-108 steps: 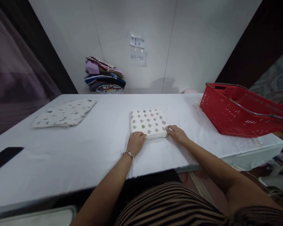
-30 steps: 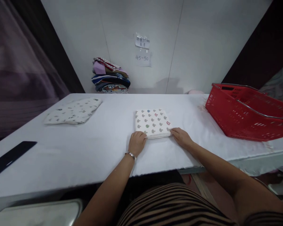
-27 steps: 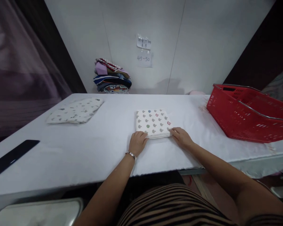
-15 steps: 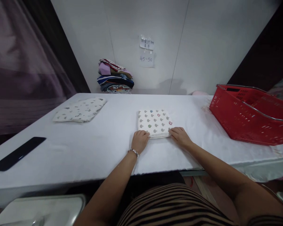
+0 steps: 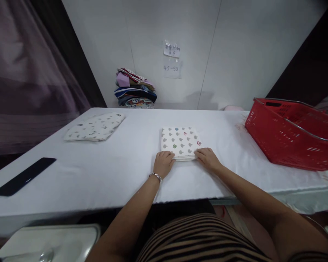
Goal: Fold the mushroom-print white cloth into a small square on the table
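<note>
A folded white cloth point(image 5: 180, 141) with grey, red, green and blue mushroom prints lies flat on the white-covered table point(image 5: 104, 171), its layered edge facing me. At its near left corner, my left hand point(image 5: 164, 162), with a silver bracelet on the wrist, is closed with thumb and fingers on the layers. My right hand point(image 5: 207, 158) pinches the near right corner in the same way. Under the hands, the cloth's corners are hidden. Farther left lies another folded white cloth point(image 5: 95, 127) with small dark prints, apart from both hands.
On the right stands a red plastic basket point(image 5: 292, 142) with metal handles. A flat dark panel point(image 5: 24, 176) lies at the left. Against the back wall is a stack of folded fabrics point(image 5: 135, 91), with paper signs point(image 5: 172, 69) taped to the right of it.
The whole view has shifted slightly, so things appear a little farther right. Both hands keep their hold on the near corners, and the cloth shows no clear change.
</note>
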`<action>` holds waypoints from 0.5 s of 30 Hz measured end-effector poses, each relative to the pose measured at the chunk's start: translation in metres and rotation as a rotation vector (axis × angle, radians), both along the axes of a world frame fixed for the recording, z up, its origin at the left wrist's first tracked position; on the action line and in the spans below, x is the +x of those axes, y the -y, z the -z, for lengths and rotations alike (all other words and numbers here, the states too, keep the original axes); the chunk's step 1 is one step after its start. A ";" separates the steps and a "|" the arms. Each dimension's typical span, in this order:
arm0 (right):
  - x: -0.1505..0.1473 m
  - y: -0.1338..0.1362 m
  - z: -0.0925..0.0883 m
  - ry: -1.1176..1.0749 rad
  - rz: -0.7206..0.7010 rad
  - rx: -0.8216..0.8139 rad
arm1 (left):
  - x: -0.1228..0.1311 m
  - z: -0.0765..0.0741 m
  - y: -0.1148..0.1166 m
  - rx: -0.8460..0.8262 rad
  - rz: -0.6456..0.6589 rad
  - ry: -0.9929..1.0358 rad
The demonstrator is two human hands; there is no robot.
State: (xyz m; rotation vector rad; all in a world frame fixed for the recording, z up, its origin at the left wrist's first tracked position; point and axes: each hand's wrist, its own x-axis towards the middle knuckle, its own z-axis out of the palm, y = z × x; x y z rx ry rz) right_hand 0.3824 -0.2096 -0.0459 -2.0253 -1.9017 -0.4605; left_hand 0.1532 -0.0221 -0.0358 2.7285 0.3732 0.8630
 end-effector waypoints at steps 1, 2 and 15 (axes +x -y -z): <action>0.000 -0.001 0.000 -0.008 -0.004 0.002 | 0.001 0.000 -0.001 0.004 -0.006 -0.008; 0.000 -0.003 0.001 -0.016 -0.007 0.007 | 0.001 0.000 -0.001 0.008 -0.013 -0.014; -0.016 0.006 -0.008 -0.077 -0.064 0.060 | -0.005 0.005 -0.002 0.157 -0.004 -0.079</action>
